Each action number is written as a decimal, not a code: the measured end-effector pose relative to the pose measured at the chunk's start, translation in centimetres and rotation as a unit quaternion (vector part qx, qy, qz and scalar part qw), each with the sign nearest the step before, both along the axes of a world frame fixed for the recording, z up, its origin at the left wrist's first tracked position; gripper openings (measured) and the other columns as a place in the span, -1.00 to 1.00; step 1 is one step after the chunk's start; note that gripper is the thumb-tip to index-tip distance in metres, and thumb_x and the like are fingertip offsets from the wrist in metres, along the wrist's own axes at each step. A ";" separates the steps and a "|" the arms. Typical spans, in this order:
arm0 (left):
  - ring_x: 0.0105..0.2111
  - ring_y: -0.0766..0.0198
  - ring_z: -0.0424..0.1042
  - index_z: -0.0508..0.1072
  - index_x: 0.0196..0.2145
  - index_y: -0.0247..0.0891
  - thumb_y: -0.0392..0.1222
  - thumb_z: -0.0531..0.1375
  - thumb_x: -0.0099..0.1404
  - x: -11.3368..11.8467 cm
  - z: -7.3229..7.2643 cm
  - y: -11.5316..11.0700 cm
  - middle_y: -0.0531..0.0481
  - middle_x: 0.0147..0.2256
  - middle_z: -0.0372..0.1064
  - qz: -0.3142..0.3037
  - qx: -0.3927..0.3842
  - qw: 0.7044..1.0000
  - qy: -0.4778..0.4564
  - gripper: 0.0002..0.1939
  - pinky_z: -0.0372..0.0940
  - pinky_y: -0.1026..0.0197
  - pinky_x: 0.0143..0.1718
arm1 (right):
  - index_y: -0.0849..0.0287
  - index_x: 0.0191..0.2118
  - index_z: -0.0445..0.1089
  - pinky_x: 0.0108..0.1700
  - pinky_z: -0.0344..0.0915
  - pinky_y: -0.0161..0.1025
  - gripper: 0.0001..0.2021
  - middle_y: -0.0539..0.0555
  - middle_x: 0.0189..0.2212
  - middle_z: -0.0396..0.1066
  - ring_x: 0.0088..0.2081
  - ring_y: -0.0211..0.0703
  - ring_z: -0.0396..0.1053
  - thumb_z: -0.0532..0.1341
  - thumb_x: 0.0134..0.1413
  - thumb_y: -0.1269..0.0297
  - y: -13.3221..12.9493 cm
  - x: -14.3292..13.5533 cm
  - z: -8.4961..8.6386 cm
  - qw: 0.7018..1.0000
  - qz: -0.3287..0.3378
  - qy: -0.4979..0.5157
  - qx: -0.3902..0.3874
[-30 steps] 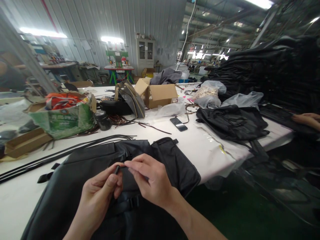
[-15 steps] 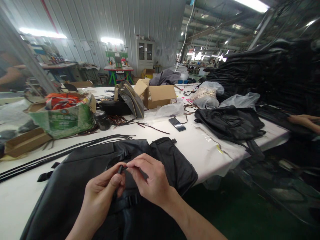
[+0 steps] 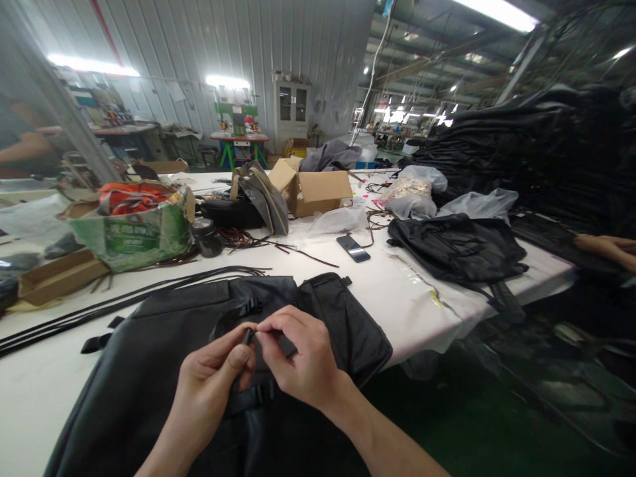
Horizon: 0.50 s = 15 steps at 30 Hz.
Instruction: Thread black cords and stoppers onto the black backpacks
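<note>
A large black bag (image 3: 173, 344) with straps and buckles lies across the near side of the white table. Above its middle, my left hand (image 3: 213, 374) pinches a small black strap end (image 3: 248, 336) between thumb and fingers. My right hand (image 3: 303, 354) meets it there, thumb and forefinger closed at the tip of the same black piece. Just what part it is, the fingers partly hide. A black buckle (image 3: 258, 395) on the bag sits below my hands, and another strap with a buckle (image 3: 251, 306) lies behind them.
Long black cords (image 3: 124, 301) run along the left. Behind are a phone (image 3: 353, 248), a dark jar (image 3: 205, 238), a green sack (image 3: 132, 238) and a cardboard box (image 3: 322, 192). A second black bag (image 3: 454, 248) lies right, near another person's hand (image 3: 606, 248).
Both hands stay pinched on the black strap end, nearly in place. The view has shifted slightly, so the surroundings on the left sit a little further right.
</note>
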<state>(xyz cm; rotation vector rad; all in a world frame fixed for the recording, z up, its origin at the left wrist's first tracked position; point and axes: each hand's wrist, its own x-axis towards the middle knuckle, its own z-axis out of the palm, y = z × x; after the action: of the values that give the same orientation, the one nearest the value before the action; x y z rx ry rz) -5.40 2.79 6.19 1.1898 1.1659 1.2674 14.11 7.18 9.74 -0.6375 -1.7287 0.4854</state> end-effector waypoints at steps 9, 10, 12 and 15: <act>-0.52 0.35 0.31 0.70 0.05 -0.30 0.11 0.41 0.45 0.6 1.0 0.0 0.02 -0.47 0.38 0.018 0.017 1.000 0.013 -0.57 0.27 0.31 -0.43 | 0.11 -0.05 0.51 -0.10 0.49 -0.15 -0.88 0.09 -0.19 0.62 -0.19 -0.10 0.60 0.31 0.39 0.44 0.2 0.4 -0.4 0.998 0.003 -0.050 0.047; -0.53 0.35 0.32 0.70 0.04 -0.29 0.11 0.41 0.45 0.6 1.0 0.0 0.02 -0.47 0.39 0.019 0.020 0.999 0.017 -0.58 0.27 0.32 -0.43 | 0.11 -0.04 0.51 -0.10 0.48 -0.15 -0.88 0.09 -0.18 0.62 -0.18 -0.10 0.59 0.30 0.40 0.44 0.3 0.4 -0.5 0.997 0.001 -0.059 0.054; -0.54 0.35 0.33 0.72 0.00 -0.29 0.13 0.41 0.44 0.7 1.2 -0.1 0.01 -0.47 0.40 0.022 0.024 0.999 0.030 -0.58 0.27 0.32 -0.46 | 0.11 -0.02 0.50 -0.10 0.47 -0.13 -0.86 0.10 -0.18 0.62 -0.17 -0.10 0.58 0.27 0.41 0.45 0.4 0.5 -0.6 0.995 -0.003 -0.078 0.063; -0.57 0.34 0.34 0.74 0.01 -0.29 0.15 0.43 0.41 1.1 1.7 -0.1 0.01 -0.49 0.42 0.034 0.028 0.998 0.047 -0.55 0.29 0.32 -0.50 | 0.10 -0.01 0.49 -0.09 0.45 -0.11 -0.85 0.10 -0.17 0.61 -0.16 -0.08 0.57 0.25 0.42 0.45 0.6 0.6 -0.6 0.993 0.005 -0.098 0.073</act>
<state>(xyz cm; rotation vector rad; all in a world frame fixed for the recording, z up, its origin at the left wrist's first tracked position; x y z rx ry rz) -4.32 2.72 7.91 1.2717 1.2557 1.3156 14.71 7.73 9.10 -0.5884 -1.9337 0.3074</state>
